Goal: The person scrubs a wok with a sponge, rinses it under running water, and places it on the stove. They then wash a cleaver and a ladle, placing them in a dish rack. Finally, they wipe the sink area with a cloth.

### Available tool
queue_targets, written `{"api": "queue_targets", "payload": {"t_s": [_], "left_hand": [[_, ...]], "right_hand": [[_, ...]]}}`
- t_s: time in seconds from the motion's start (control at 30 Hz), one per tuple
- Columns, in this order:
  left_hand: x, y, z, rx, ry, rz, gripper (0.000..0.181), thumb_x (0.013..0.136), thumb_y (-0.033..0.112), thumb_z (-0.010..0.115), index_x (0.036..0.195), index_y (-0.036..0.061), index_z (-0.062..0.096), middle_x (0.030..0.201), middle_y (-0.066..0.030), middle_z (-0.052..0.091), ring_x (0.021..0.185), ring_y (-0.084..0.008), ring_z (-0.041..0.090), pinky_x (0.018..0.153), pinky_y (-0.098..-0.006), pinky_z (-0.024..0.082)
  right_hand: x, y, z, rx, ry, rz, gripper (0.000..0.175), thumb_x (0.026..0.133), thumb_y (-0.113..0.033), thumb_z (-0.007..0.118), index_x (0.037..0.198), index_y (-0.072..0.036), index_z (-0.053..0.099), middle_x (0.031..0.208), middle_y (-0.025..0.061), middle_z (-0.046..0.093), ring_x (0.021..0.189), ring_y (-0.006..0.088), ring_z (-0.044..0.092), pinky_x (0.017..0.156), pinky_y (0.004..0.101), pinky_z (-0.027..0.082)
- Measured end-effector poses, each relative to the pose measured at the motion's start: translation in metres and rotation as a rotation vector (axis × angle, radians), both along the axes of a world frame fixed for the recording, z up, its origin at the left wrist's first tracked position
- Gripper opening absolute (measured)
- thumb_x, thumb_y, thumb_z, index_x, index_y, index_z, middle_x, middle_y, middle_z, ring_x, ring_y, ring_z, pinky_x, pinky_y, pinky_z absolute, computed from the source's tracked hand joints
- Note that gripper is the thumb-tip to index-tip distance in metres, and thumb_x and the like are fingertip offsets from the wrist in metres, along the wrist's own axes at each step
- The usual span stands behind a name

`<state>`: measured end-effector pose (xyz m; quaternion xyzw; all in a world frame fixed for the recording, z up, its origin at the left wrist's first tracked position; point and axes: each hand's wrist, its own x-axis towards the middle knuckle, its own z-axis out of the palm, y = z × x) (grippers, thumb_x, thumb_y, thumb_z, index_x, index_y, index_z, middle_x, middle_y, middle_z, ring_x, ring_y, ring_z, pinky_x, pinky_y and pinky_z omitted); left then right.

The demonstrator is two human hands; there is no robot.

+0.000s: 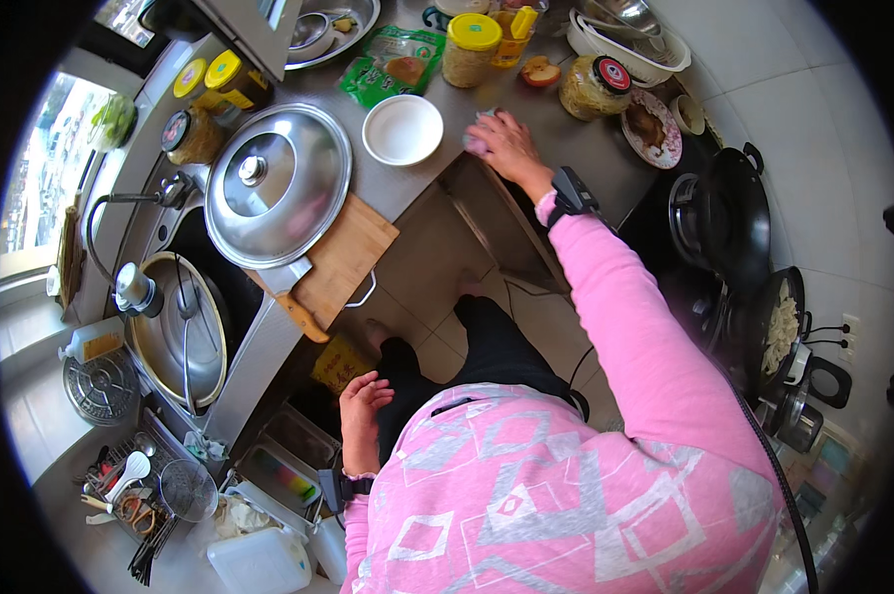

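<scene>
My right hand [508, 148] presses a crumpled pinkish cloth [476, 144] onto the steel counter near its front edge. Left of that hand stands a white bowl [402, 130], with a green packet [392, 65] behind it. A half-eaten apple [540, 71] and a jar with a red lid [595, 87] lie beyond the hand. My left hand [365, 405] hangs beside my body, its fingers loosely curled and holding nothing. Ahead of it, a cleaver with a wooden handle [302, 316] rests on a wooden cutting board [354, 260], partly under a large steel lid [279, 185].
On the left, a large metal basin [166, 349] sits in the sink under a faucet. A patterned plate [650, 130] is at the back right. A black wok [733, 208] and a pan of pale food [781, 330] stand along the right wall.
</scene>
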<state>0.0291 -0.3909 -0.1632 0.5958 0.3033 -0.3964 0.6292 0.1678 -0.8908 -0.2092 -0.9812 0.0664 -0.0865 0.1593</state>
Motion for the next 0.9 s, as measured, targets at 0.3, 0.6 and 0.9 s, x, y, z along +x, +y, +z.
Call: {"api": "queue_targets", "payload": {"t_s": [0.3,0.6,0.9], "left_hand": [[0.016,0.107,-0.005,0.059,-0.014,0.125,0.025,0.09,0.004,0.048,0.112,-0.002,0.058,0.092,-0.0162,0.067,0.07,-0.0213,0.067,0.062,-0.0286,0.055],[0.028,0.192,-0.016,-0.002,-0.075,0.235,0.024,0.091,0.005,0.05,0.111,-0.0022,0.059,0.089,-0.0122,0.066,0.067,-0.017,0.064,0.059,-0.025,0.052],[0.07,0.28,-0.007,0.021,-0.28,0.423,0.025,0.091,0.005,0.05,0.113,-0.0024,0.057,0.092,-0.0124,0.066,0.074,-0.0178,0.065,0.065,-0.0254,0.054]], "right_hand": [[-0.172,0.003,0.019,-0.207,0.064,0.101,0.024,0.075,-0.007,0.063,0.099,-0.01,0.064,0.114,0.0136,0.054,0.108,0.0362,0.048,0.092,0.0435,0.042],[-0.208,0.056,0.062,1.313,0.561,-0.714,0.039,0.073,0.002,0.06,0.112,0.0,0.056,0.1,0.0099,0.063,0.093,0.0269,0.063,0.079,0.0385,0.053],[0.006,0.389,0.132,1.817,0.641,0.102,0.048,0.088,-0.017,0.06,0.13,0.0,0.045,0.117,0.0144,0.058,0.105,0.0253,0.061,0.091,0.0375,0.05]]}}
